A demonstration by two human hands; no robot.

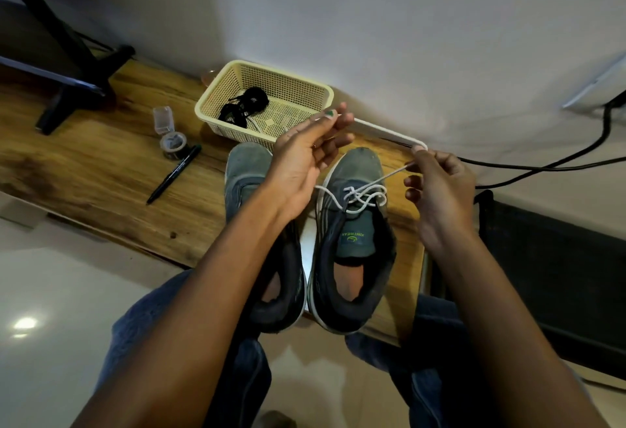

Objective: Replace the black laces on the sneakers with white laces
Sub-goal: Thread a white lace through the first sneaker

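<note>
While pair of grey sneakers (352, 241) rests on wooden worktop (101, 170): white lace (364, 195) threaded through right sneaker's lower eyelets; right hand (440, 190) pinching one lace end, left hand (311, 153) pinching other. Black laces (245, 106) bundled in cream basket (237, 89) behind.

A wooden bench (101, 170) carries two sneakers (352, 241), a basket (216, 112), tape roll (173, 145) and pen (174, 173).

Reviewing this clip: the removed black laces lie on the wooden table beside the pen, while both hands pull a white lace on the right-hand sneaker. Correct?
Not quite. The head view shows the bundled black laces inside the cream plastic mesh basket, not on the wooden table beside the black pen. The rest holds: left hand and right hand pull the white lace.
</note>
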